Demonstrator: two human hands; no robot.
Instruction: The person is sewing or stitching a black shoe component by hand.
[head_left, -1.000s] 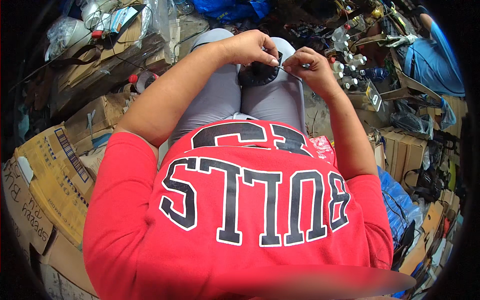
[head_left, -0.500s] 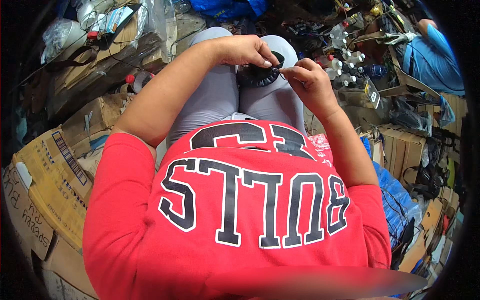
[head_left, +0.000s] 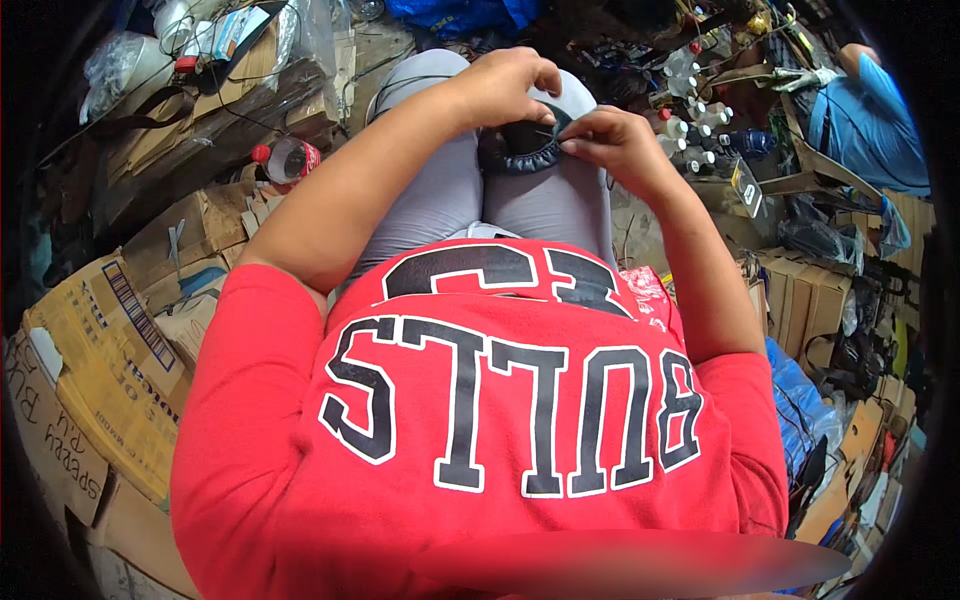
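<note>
Over my grey-clad knees rests a black round piece (head_left: 530, 161) with a puckered, gathered rim and a dark hollow middle; its exact kind is unclear. My left hand (head_left: 507, 88) curves over its far left side, the thumb at the hollow and a finger bent above, apart from the thumb. Some of its fingers are hidden. At the right edge, my right hand (head_left: 617, 146) pinches the rim between thumb and forefinger. A thin strand or tool seems to lie between the hands, too small to make out.
Plastic bottles (head_left: 697, 133) stand right of my knees, and a red-capped bottle (head_left: 288, 160) lies at left. Flattened cardboard (head_left: 110, 340) and stacked boxes (head_left: 800, 300) flank me. Another person's blue-clothed part (head_left: 870, 125) shows at far right.
My left hand has lifted a little up and away, its thumb and finger now wider apart. My right hand has shifted slightly right. More of the black piece's hollow shows.
</note>
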